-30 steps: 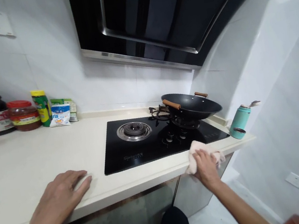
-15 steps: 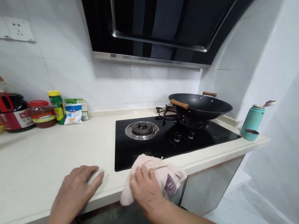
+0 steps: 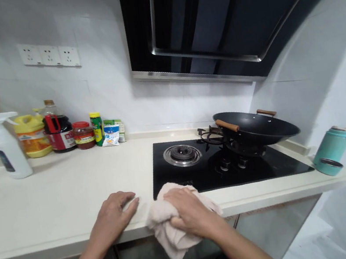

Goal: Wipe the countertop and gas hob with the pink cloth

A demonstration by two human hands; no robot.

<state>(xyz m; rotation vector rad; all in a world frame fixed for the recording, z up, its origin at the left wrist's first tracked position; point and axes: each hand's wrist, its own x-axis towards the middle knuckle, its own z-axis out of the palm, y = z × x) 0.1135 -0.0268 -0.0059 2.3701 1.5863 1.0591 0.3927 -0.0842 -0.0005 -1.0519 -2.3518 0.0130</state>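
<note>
My right hand (image 3: 189,211) presses a pale pink cloth (image 3: 163,214) onto the front edge of the counter, at the near left corner of the black gas stove (image 3: 198,178). Part of the cloth hangs over the edge, and my fingers are bent around it. To the left, my left hand (image 3: 116,213) rests on the white countertop (image 3: 72,201) with thumb and fingers apart, holding nothing. A black wok (image 3: 256,126) with wooden handles sits on the stove's right burner. The left burner (image 3: 182,154) is bare.
A white spray bottle (image 3: 8,147), yellow jug (image 3: 32,136), dark sauce bottle (image 3: 59,131), red-lidded jar (image 3: 83,135) and seasoning packets (image 3: 111,133) stand along the wall. At the right end are a turquoise flask (image 3: 331,146) and its cup (image 3: 330,166). A range hood (image 3: 200,17) hangs above.
The view has shifted left, bringing the spray bottle into sight. My right hand has turned on the cloth, which is now bunched and hangs lower over the edge. My left hand stays on the counter.
</note>
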